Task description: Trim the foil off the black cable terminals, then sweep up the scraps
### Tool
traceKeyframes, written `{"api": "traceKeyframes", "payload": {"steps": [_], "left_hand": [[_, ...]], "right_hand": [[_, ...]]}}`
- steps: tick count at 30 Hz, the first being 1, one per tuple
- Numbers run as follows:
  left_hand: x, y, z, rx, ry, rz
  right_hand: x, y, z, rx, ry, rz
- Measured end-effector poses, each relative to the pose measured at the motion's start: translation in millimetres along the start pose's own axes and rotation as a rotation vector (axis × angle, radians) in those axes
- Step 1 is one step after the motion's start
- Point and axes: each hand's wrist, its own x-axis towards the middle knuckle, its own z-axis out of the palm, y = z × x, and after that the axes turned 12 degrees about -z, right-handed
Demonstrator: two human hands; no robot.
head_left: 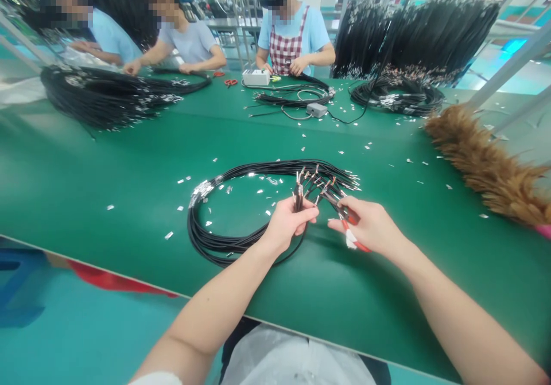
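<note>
A looped bundle of black cables [196,218] lies on the green tabletop, bound by silvery wrap at its left side. My left hand [289,218] is closed around several of the cable ends, which point upward with their stripped, coloured wire tips showing. Close by on the right, my right hand [365,221] grips red-handled pliers [349,233] with a white patch on one handle. The pliers' dark jaws reach toward the cable ends to the left; whether they touch a wire I cannot make out. More loose cable ends [350,179] fan out behind both hands.
Small white scraps [169,236] are strewn over the green table [107,167]. A brown feather duster [486,164] lies at right. Across the table, several people work near cable coils [116,101], a white box [256,77] and red scissors [231,82]. Black cables [413,35] hang at back right.
</note>
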Motion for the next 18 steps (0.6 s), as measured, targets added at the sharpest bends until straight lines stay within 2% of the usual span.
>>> {"api": "traceKeyframes", "payload": {"steps": [2,4,10,18], "left_hand": [[0.2,-0.8,0.6,0.012,0.021,0.010],[0.2,-2.0,1.7,0.026,0.033,0.009],[0.5,-7.0,4.2,0.056,0.078,0.026],[0.5,-11.4,2.2,0.149,0.127,0.113]], "right_hand": [[-5.1,-1.9,-2.1,-0.075,-0.100,-0.029],[-7.4,-5.1,-0.6,-0.110,-0.134,-0.044],[-5.2,-9.2,4.9,-0.161,-0.149,-0.043],[-5.3,-17.1,0.3,-0.073,-0.156,0.005]]}}
